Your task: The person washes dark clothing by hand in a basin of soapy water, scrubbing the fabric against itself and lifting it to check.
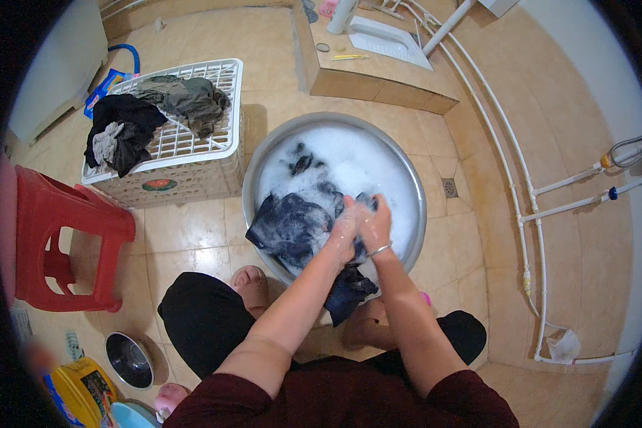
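A wide metal basin (419, 214) of white suds (357, 153) stands on the floor in front of me. Over its near side lies a dark blue wet garment (292, 227), partly in the foam, with one end (349, 291) hanging outside the rim between my feet. My left hand (344, 227) and my right hand (375, 222) are close together above the suds, both closed on a bunched part of this garment. A thin bracelet (381, 250) circles my right wrist. More dark cloth (303, 161) pokes through the foam farther back. Fingertips are partly hidden by cloth and foam.
At left, a white plastic crate (192, 167) carries black clothing (125, 128) and grey-green clothing (189, 100). A red stool (107, 214), a small metal bowl (130, 360) and a yellow tub (85, 389) stand nearer. A raised tiled step (378, 85) and white wall pipes (510, 164) lie beyond and right.
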`<state>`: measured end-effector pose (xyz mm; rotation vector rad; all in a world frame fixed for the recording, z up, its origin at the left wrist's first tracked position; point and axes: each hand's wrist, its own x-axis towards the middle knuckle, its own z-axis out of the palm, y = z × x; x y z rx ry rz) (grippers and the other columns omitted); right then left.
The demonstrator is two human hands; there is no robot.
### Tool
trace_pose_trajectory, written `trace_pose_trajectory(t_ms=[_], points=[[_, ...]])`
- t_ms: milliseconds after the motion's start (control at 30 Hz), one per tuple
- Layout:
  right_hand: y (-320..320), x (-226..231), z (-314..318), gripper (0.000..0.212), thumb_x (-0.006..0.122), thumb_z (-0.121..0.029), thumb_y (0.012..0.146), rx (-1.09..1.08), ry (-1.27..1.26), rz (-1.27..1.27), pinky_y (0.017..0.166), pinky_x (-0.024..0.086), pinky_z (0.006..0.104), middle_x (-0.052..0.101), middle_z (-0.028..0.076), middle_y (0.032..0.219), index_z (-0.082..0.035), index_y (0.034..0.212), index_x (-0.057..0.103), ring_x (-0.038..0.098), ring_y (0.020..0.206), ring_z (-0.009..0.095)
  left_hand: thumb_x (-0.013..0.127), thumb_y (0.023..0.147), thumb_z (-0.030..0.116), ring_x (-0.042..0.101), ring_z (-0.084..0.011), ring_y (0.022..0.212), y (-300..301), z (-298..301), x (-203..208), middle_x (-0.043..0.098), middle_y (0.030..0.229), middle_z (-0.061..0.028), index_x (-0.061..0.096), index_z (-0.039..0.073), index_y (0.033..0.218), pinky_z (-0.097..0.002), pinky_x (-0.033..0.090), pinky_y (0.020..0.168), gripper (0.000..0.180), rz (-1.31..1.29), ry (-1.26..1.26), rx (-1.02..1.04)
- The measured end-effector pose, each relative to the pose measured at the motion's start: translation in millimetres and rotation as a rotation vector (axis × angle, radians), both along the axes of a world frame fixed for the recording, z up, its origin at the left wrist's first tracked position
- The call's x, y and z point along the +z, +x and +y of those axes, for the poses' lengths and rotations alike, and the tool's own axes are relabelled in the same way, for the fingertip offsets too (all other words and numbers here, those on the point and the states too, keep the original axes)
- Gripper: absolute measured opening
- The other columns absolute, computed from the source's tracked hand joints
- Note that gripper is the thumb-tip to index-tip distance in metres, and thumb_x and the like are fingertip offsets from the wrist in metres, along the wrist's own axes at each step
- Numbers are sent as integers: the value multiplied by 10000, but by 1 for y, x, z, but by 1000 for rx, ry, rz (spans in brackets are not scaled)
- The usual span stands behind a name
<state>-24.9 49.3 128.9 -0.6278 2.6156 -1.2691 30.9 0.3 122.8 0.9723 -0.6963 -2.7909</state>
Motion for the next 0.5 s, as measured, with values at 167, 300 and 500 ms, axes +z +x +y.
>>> trace_pose_trajectory(t_ms=[167,300,500], points=[[-38,0,2,475,576,-286,681,105,84,-120,703,411,355,521,214,885,4,1024,420,532,781,296,535,767,208,494,-154,843,-2,1,-2,496,956,-73,456,53,996,-273,422,717,287,214,-232,-290],[-23,34,0,469,544,-294,725,443,-564,-1073,654,433,315,517,154,882,-56,1103,401,530,672,196,593,701,100,515,-129,695,6,-1,-5,506,813,-57,473,56,894,-256,450,564,231,327,148,-236],[-42,34,1,334,545,-295,747,602,-208,-950,563,433,252,487,16,529,-10,919,526,476,508,97,595,642,38,516,-130,619,0,17,-11,502,716,-29,439,64,922,-252,428,534,322,277,-167,-221]])
